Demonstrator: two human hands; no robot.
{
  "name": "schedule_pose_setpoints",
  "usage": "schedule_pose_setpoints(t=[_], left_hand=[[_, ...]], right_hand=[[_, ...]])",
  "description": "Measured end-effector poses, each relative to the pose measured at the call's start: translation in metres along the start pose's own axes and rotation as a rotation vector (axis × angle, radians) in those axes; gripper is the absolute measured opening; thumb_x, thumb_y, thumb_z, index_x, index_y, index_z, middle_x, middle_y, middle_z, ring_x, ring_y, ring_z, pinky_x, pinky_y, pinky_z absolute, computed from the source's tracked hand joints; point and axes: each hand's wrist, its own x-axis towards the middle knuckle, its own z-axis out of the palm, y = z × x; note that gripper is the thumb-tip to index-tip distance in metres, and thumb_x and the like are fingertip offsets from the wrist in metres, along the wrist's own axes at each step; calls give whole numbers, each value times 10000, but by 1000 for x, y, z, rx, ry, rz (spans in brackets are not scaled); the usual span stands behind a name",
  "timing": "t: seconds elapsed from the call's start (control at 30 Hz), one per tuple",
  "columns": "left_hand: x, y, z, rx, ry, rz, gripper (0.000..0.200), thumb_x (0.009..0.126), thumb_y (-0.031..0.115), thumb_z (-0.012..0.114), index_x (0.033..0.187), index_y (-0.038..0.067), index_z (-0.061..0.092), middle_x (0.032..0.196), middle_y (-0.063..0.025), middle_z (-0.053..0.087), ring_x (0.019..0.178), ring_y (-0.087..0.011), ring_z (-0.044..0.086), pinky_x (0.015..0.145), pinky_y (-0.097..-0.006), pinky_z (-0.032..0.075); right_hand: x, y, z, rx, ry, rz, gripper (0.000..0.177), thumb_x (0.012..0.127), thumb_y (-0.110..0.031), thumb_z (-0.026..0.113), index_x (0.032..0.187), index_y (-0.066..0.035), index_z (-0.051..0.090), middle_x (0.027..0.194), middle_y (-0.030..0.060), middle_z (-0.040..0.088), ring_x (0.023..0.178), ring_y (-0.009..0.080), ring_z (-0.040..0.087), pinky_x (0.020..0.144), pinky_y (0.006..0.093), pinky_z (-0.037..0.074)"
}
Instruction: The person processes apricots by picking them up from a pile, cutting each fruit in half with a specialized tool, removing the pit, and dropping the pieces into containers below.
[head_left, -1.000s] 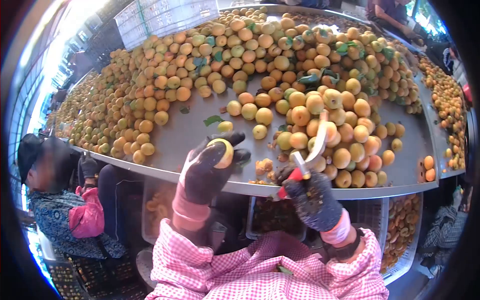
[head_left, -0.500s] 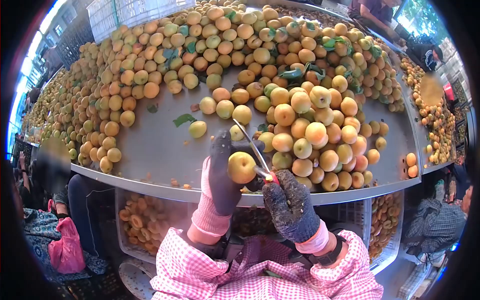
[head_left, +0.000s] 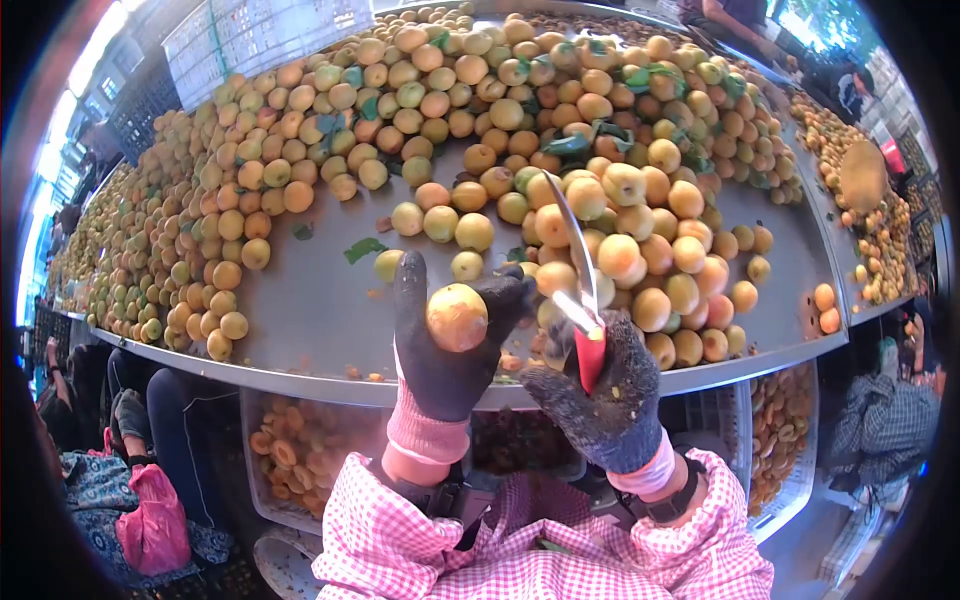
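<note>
At the far left I noted a seated co-worker's gloved hand [head_left: 130, 415] near a pink sleeve [head_left: 153, 525]. A deep bank of fruit [head_left: 200, 200], yellow to orange with some greenish pieces, covered the left and rear of the metal table [head_left: 310, 310], with a white crate [head_left: 265, 50] behind it. Below the table's front edge, a left bin [head_left: 248, 450] contained cut, opened fruit. A green leaf [head_left: 364, 250] lay flat on the metal.

The left hand [head_left: 432, 370], in a dark glove with a pink cuff, was over the table's front edge. Its thumb stood upright and its fingers reached to the right, spread apart; the palm bore one apricot [head_left: 457, 318]. That apricot was round and yellow-orange, its skin mottled with faint brownish marks, and the face turned upward appeared whole.

Just to the right, a knife [head_left: 577, 245] pointed upward, its slender blade curved, tilted leftward at the tip and apart from the held apricot. The right hand [head_left: 610, 405], its dark glove dotted with pale residue, had its fingers closed around the red handle [head_left: 590, 360]. Beyond it stood a heap of apricots [head_left: 655, 255]. A right bin [head_left: 790, 515], also below the table, contained more cut fruit.
</note>
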Motion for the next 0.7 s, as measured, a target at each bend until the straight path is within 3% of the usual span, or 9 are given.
schedule_pose_setpoints(t=[0.1, 0.17, 0.2, 0.23, 0.27, 0.33, 0.43, 0.53, 0.7], left_hand=[[-26, 2, 17, 757, 86, 363, 643, 738, 132, 803, 1217, -73, 427, 982, -119, 672, 871, -223, 664, 842, -312, 506], [-36, -17, 15, 153, -111, 5, 614, 776, 227, 762, 1229, -22, 431, 1064, -136, 613, 974, -233, 615, 882, -363, 494], [-46, -25, 25, -623, -137, -401, 607, 785, 265, 746, 1237, 3, 437, 1083, -147, 596, 1003, -242, 598, 908, -394, 483], [-58, -34, 30, -511, -223, -389, 526, 877, 408, 525, 1219, 11, 483, 1122, -155, 598, 1029, -281, 593, 952, -436, 451], [-71, -42, 36, -399, -307, -367, 622, 969, 552, 304, 1200, 20, 529, 1161, -163, 600, 1055, -319, 588, 996, -479, 418], [-96, -48, 48, 139, -421, -178, 631, 958, 567, 332, 1182, 13, 536, 1129, -166, 612, 1029, -321, 598, 975, -470, 437], [-128, -48, 73, 283, -476, -139, 676, 942, 602, 343, 1155, -5, 552, 1085, -167, 631, 1003, -321, 609, 946, -455, 460], [-145, 8, 93, -393, -316, -860, 449, 999, 332, 431, 1210, -52, 528, 975, -108, 676, 863, -161, 638, 895, -326, 492], [-138, -3, 34, -343, -436, -421, 527, 991, 392, 389, 1177, -63, 579, 1109, -148, 652, 995, -238, 626, 984, -358, 448]], right_hand=[[-8, 0, -9, -42, -58, -96, 551, 752, -165, 787, 1215, -30, 521, 1093, 158, 598, 975, 281, 609, 837, 375, 494], [-22, -3, -18, -97, -157, -120, 671, 732, -157, 779, 1314, -34, 468, 1257, 213, 515, 1162, 376, 524, 972, 432, 435], [-31, -8, -24, -164, -176, -96, 706, 734, -149, 764, 1351, -42, 437, 1264, 215, 520, 1152, 389, 531, 964, 423, 442], [-40, -13, -33, -88, -215, -16, 713, 715, -131, 776, 1339, -36, 444, 1265, 209, 521, 1184, 373, 516, 991, 419, 420], [-50, -18, -42, -9, -253, 65, 720, 696, -113, 788, 1328, -31, 452, 1267, 203, 522, 1216, 357, 502, 1018, 416, 398], [-75, -19, -63, -41, -285, 77, 714, 700, -120, 795, 1319, -23, 453, 1269, 202, 521, 1219, 353, 500, 1022, 413, 395], [-113, -25, -89, -26, -224, 14, 731, 716, -150, 792, 1339, -27, 429, 1280, 196, 516, 1164, 355, 541, 986, 400, 427], [-158, -55, -133, -322, -42, -68, 726, 722, -199, 818, 1312, -16, 437, 1270, 164, 524, 1145, 288, 551, 989, 378, 424], [-250, -114, -243, -671, 181, 343, 734, 664, -235, 850, 1259, -27, 475, 1137, 124, 611, 1045, 246, 575, 927, 370, 449]])
